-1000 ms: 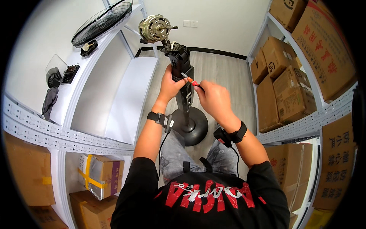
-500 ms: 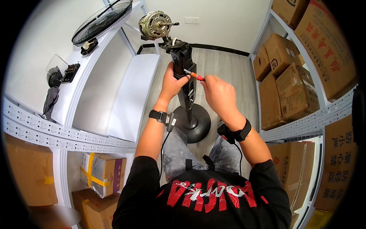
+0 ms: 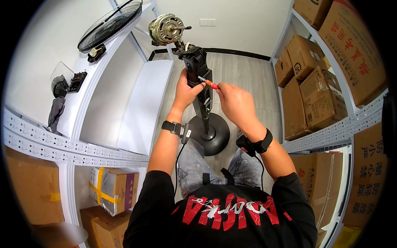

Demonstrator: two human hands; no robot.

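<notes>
A black pedestal fan stand (image 3: 201,103) rises from its round black base (image 3: 214,142) between my legs. Its bare metal motor (image 3: 166,29) sits at the top with the shaft pointing right. My left hand (image 3: 187,91) is closed around the black housing (image 3: 196,68) below the motor, thumb across its front. Pinched in my right hand (image 3: 236,102) is a screwdriver (image 3: 211,84) with an orange and red handle. Its metal tip points up and left at the housing's front, close to my left thumb; whether it sits in a screw is too small to tell.
On the left white shelf lie a round black fan grille (image 3: 111,27), a small dark part (image 3: 96,53) and a black bit case (image 3: 77,82). Cardboard boxes (image 3: 322,97) fill the right rack. A taped box (image 3: 113,188) stands at lower left.
The screwdriver handle and my right hand have shifted very slightly left and down. My left hand keeps its hold on the stand's housing.
</notes>
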